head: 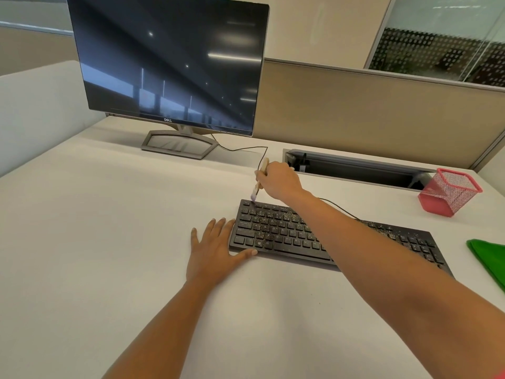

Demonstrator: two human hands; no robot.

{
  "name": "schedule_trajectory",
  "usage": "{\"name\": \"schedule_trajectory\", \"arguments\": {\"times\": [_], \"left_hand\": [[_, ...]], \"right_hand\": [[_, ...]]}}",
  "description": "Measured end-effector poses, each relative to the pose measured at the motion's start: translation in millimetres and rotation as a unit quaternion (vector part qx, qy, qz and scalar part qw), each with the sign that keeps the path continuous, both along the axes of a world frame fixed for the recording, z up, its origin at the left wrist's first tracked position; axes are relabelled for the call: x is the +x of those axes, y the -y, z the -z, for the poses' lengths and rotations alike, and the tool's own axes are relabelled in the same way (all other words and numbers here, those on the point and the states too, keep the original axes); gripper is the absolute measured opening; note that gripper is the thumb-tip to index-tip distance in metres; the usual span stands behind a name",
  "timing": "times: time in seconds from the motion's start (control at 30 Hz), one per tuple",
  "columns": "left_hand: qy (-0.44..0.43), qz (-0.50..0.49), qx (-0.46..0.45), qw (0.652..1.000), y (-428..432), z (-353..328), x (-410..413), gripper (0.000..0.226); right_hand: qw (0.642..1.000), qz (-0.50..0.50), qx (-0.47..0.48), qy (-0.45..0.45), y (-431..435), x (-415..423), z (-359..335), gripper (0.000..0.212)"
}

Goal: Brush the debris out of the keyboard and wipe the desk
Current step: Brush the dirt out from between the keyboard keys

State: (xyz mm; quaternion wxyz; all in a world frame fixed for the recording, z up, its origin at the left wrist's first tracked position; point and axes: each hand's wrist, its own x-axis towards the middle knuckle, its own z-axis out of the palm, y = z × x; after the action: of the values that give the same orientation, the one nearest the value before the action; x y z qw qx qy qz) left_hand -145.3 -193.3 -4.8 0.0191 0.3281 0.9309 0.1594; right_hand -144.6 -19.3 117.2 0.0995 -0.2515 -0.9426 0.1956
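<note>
Keyboard (322, 236) lies mid-desk, speckled with debris (269, 220). Right hand (278, 181) grips brush (259, 181), bristles at top-left keys. Left hand (216, 247) rests flat, fingers straight, bracing keyboard's left edge. Best: short strokes row by row, sweeping toward bare desk (109, 242).

From my feed, the one clear mark is the brand "DELL", in pale capitals at the middle of the lower bezel of the monitor (169, 64). The keyboard (278, 233) carries white key legends. On its bottom letter row I can make out what looks like C, V, B, N, M, with a Windows sign on a key near the left end. The other legends are too small and speckled to read.
</note>
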Motion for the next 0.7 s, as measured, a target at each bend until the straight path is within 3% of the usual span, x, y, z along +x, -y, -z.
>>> {"name": "schedule_trajectory", "arguments": {"times": [0.2, 0.4, 0.6, 0.7], "left_hand": [[0.002, -0.001, 0.001, 1.000, -0.3, 0.1, -1.4, 0.111], [0.002, 0.001, 0.008, 1.000, -0.4, 1.0, -1.4, 0.110], [-0.003, 0.000, 0.005, 1.000, -0.1, 1.1, -1.3, 0.111], [-0.005, -0.001, 0.006, 1.000, 0.2, 1.8, -1.4, 0.114]], "right_hand": [[0.999, -0.014, -0.014, 0.044, 2.3, 2.9, 4.5, 0.032], [1.000, -0.001, -0.024, -0.020, 3.9, 3.1, -2.9, 0.041], [0.998, -0.033, -0.034, 0.040, 5.4, 2.9, 3.0, 0.034], [0.999, -0.017, -0.027, 0.013, 5.4, 0.4, -1.0, 0.035]]}}
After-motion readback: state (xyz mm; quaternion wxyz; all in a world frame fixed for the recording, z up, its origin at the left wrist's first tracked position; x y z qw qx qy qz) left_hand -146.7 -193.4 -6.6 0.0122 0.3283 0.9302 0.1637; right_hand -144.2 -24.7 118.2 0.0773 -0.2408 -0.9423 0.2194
